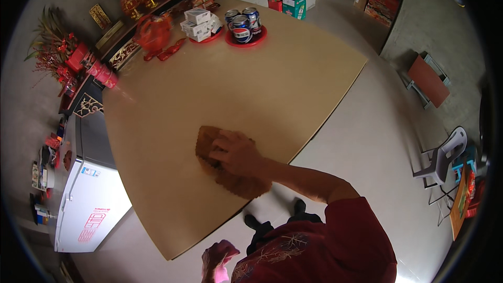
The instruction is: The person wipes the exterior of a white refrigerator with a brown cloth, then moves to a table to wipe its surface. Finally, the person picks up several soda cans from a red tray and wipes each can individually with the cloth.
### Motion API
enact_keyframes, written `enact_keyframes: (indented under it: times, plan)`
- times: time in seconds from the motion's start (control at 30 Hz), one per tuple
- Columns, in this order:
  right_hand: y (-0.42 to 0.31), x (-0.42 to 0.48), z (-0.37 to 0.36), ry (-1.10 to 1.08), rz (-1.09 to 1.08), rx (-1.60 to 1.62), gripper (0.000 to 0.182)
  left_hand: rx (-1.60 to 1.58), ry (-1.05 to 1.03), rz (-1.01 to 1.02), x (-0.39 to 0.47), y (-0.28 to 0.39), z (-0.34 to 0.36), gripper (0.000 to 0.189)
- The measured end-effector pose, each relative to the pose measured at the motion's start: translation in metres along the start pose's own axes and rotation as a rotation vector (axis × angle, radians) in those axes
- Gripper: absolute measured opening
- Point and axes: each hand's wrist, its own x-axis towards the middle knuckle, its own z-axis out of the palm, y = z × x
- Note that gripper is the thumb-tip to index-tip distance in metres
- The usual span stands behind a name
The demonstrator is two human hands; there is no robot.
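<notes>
My right hand (237, 155) presses down on a brown cloth (243, 184) with a scalloped edge, its fingers spread over the bunched middle. The cloth lies on the tan tabletop (188, 98) near the edge closest to me. Off the table, low in the view, my left hand (217, 254) is curled around a pink cloth (222, 271); part of that cloth hangs below the fingers.
At the table's far side stand Pepsi cans (241, 31) on a red plate (251, 43), white boxes (197, 16), and a red plastic bag (153, 33). A white refrigerator (88, 212) is left; a grey chair (444, 161) and folded table (428, 80) are right.
</notes>
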Motion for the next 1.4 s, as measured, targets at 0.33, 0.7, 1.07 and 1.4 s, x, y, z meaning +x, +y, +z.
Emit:
enact_keyframes:
  times: [0.33, 0.7, 1.07, 1.4]
  plan:
    - [0.138, -0.049, -0.102, -0.02, 0.169, -0.189, 0.028, 0.035, 0.397, 0.556, -0.013, 0.138, 0.039, 0.025]
    - [0.257, -0.051, -0.171, 0.042, 0.49, -0.32, 0.027, 0.106, 0.3, 0.821, -0.035, 0.174, -0.009, 0.013]
    - [0.265, -0.06, -0.194, -0.005, 0.468, -0.307, 0.023, -0.009, 0.528, 0.515, -0.047, 0.21, -0.072, 0.011]
    - [0.351, -0.008, -0.188, -0.116, 0.395, -0.299, 0.024, 0.016, 0.496, 0.237, -0.009, 0.272, -0.101, 0.016]
